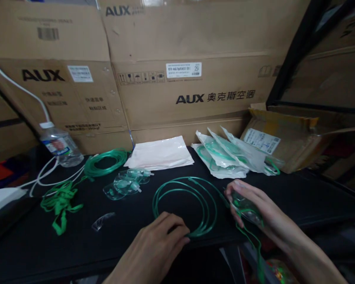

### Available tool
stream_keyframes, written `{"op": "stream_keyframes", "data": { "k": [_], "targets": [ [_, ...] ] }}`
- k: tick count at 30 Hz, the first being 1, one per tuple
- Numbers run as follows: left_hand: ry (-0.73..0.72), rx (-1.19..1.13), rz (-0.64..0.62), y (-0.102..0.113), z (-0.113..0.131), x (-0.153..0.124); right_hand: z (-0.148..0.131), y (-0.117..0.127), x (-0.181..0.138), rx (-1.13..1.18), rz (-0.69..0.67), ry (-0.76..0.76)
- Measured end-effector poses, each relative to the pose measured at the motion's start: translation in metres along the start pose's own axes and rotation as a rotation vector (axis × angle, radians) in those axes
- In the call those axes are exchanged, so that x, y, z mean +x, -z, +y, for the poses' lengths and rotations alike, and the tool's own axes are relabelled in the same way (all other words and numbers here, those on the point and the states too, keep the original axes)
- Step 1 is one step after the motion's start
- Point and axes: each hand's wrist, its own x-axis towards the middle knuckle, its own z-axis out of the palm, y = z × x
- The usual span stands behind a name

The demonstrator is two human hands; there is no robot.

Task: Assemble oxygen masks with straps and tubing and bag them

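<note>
My left hand (162,244) is closed on the near side of a looped green tube (212,213) lying on the black table. In my right hand (254,201) is a clear green oxygen mask (250,215), with the fingers wrapped around it. A green elastic strap (258,248) hangs from the mask past the table's front edge. The tube's right end runs up to the right hand; the joint there is hidden by the fingers. Several more masks (127,183) lie in a cluster left of the loops. A small clear plastic piece (102,221) rests nearer the front.
At the left lie a coiled green tube (106,163), a heap of green straps (60,201) and a plastic bottle (60,144). White pouches (161,152) are stacked at the back. Filled pouches (221,154) lean beside an open carton (284,138). Large cardboard boxes (195,39) wall the rear.
</note>
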Motion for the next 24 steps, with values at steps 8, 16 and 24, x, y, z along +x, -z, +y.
{"op": "stream_keyframes", "data": {
  "k": [8,16,24],
  "targets": [
    [0.029,-0.037,0.115,0.004,0.001,-0.008,-0.03,0.028,-0.006,-0.692,-0.135,0.137],
    [-0.113,0.178,0.043,-0.01,0.039,0.038,-0.006,0.03,0.016,-1.254,-0.025,0.306],
    [-0.057,0.306,0.138,-0.028,0.043,0.053,0.003,-0.007,0.01,-1.7,0.159,0.112]
  ]
}}
